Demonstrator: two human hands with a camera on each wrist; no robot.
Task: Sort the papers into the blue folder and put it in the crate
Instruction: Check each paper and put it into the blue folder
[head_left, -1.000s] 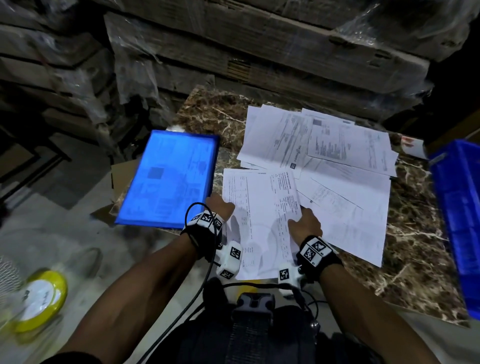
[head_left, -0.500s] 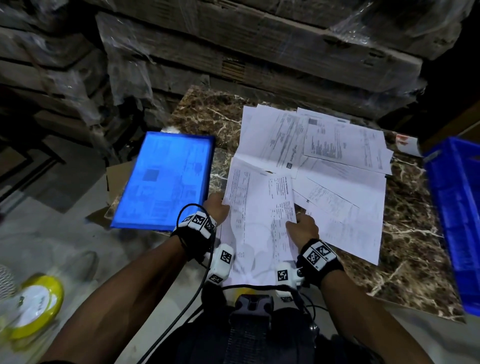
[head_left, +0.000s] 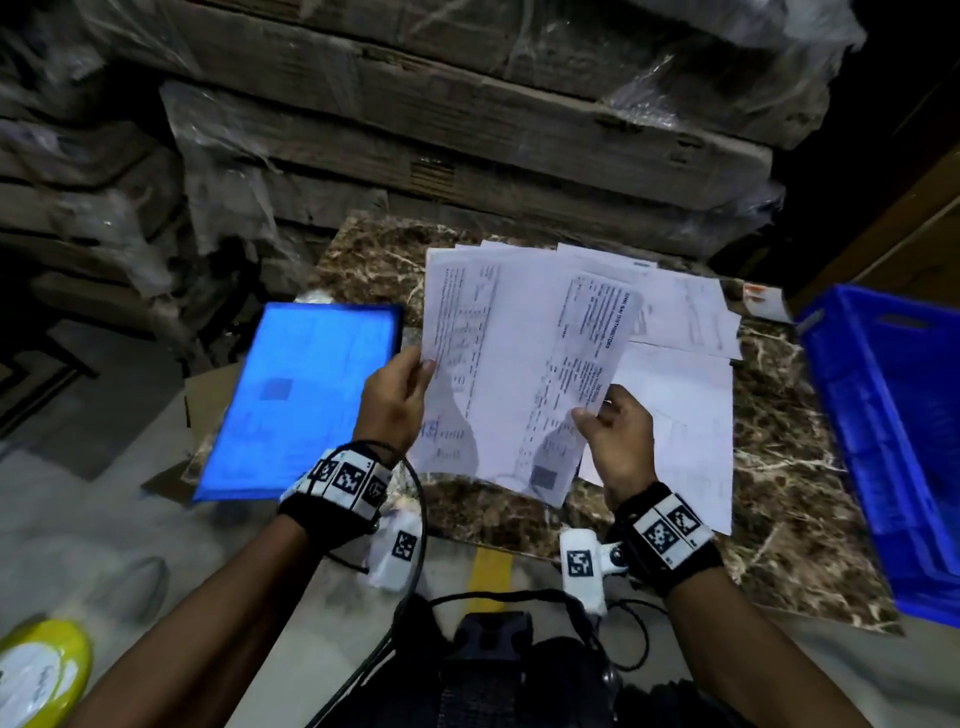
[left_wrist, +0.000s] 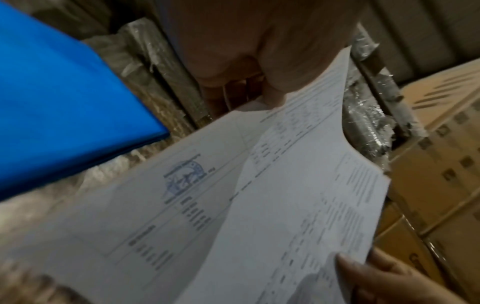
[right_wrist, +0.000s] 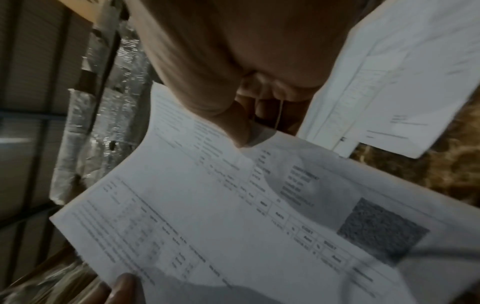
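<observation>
Holding two printed sheets (head_left: 498, 364) up over a brown marble-patterned tabletop (head_left: 789, 467), one overlapping the other: left hand (head_left: 395, 400) pinching the left edge between thumb and curled fingers, right hand (head_left: 618, 436) pinching the right edge of the top sheet, thumb on the printed face. Showing tables of small text, a square code block near the bottom of the top sheet and a blue stamp on the lower one, wording too blurred to read. Lying spread on the tabletop beyond and to the right of the lifted pair, more loose papers (head_left: 680, 317), overlapping one another. Resting closed at the left edge of the tabletop and overhanging it, just beside the left hand, the blue folder (head_left: 301, 400). Standing at the right side of the tabletop, well apart from the folder, the blue plastic crate (head_left: 893, 415). Rising behind the tabletop, stacked plastic-wrapped cartons (head_left: 467, 130).
</observation>
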